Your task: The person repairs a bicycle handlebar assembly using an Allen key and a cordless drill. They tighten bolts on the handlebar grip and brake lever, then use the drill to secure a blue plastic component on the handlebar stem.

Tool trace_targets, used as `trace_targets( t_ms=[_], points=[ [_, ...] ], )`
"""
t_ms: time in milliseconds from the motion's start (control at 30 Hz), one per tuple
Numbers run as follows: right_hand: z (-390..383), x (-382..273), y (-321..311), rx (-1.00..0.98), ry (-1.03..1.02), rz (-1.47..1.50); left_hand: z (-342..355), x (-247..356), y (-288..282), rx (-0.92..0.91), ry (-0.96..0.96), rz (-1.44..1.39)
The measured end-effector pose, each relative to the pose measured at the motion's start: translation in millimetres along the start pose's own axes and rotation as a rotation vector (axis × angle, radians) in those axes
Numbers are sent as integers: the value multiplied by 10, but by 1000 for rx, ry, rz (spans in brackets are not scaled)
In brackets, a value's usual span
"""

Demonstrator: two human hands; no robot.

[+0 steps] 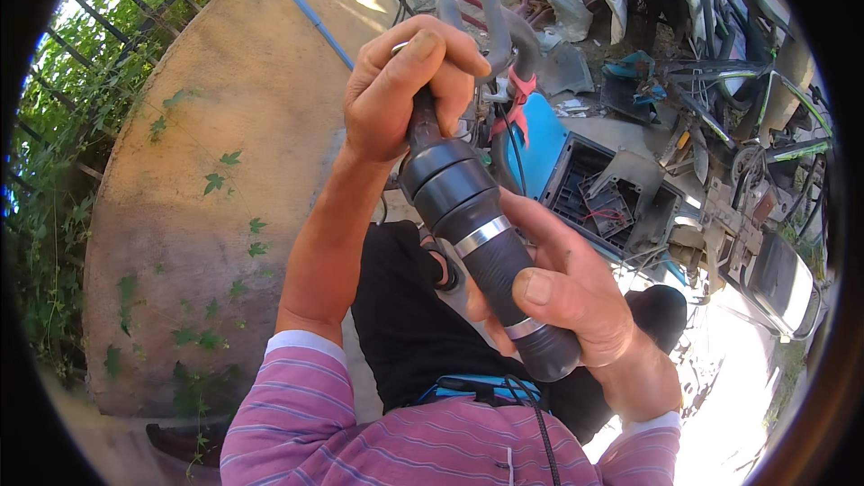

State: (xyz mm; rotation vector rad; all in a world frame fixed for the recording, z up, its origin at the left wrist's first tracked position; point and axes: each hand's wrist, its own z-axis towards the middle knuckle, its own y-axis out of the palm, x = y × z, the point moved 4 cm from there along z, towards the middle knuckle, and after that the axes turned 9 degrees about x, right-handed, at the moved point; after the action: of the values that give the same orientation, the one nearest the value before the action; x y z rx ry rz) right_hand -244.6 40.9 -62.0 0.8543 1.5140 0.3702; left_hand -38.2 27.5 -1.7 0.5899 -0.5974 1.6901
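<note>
A black cylindrical grip (495,265) with ribbed sections and two silver bands slants down toward my body, joined at its upper end to a dark bar (423,108). My left hand (405,81) is closed around that upper bar, with a small shiny metal bit partly hidden under its thumb. My right hand (576,297) wraps the lower grip from the right, thumb across it beside the lower band. Just beyond stand grey curved tubes (495,18), black cables and a pink cloth strip (517,103) tied on a tube.
A blue panel (540,144) and a black crate of parts (576,193) lie right of the tubes, among piled scrap frames and a mirror-like rectangular piece (778,279). At left are a curved tan board (180,243), a blue rod (301,9), a railing and climbing plants.
</note>
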Motion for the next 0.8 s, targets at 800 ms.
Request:
trace_targets(
  t_ms=[800],
  points=[
    [162, 232, -251, -163, -249, 15, -35, -37, 54, -196, 15, 12]
  ],
)
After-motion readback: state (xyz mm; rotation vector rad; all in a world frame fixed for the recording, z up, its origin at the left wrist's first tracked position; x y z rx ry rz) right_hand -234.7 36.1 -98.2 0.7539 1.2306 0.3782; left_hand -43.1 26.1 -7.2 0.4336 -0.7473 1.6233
